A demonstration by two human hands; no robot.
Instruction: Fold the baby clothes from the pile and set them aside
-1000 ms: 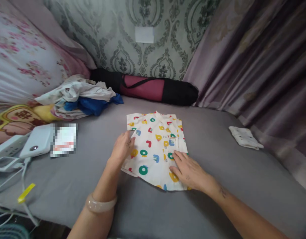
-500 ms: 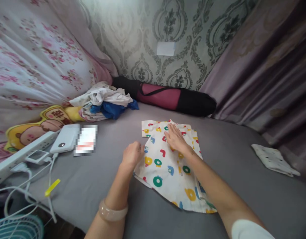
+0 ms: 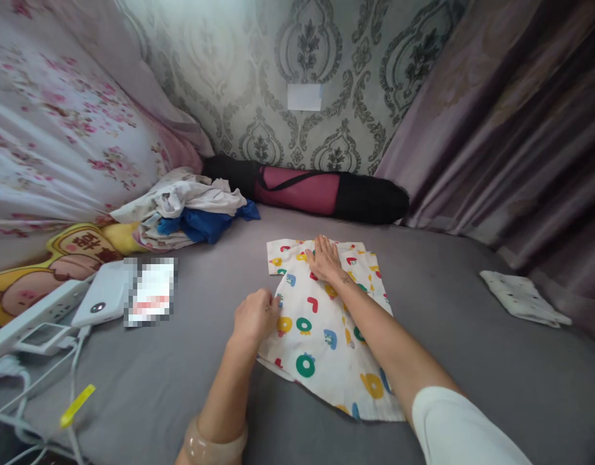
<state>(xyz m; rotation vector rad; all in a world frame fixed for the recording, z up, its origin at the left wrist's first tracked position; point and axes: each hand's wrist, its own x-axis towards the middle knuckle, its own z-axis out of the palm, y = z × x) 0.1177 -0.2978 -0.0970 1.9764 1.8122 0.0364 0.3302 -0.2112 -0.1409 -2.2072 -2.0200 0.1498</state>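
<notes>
A small white shirt [image 3: 321, 329] printed with coloured shapes lies partly folded on the grey bed sheet [image 3: 190, 361]. My left hand [image 3: 255, 314] is closed on the shirt's left edge, fingers curled around the cloth. My right hand [image 3: 323, 259] reaches across to the shirt's far end near the collar and lies flat on it with fingers stretched out. A pale bangle is on my left wrist, and a white sleeve covers my right upper arm.
A heap of white and blue clothes [image 3: 185, 206] lies at the back left. A black and maroon roll bag [image 3: 321, 194] runs along the wall. A folded white cloth [image 3: 522, 297] sits at the right by the curtain. A power bank [image 3: 101, 302], a power strip and cables are at the left.
My right hand has gone from the shirt's near right hem to its far collar end and now presses there. My left hand has stayed on the left edge and curled shut.
</notes>
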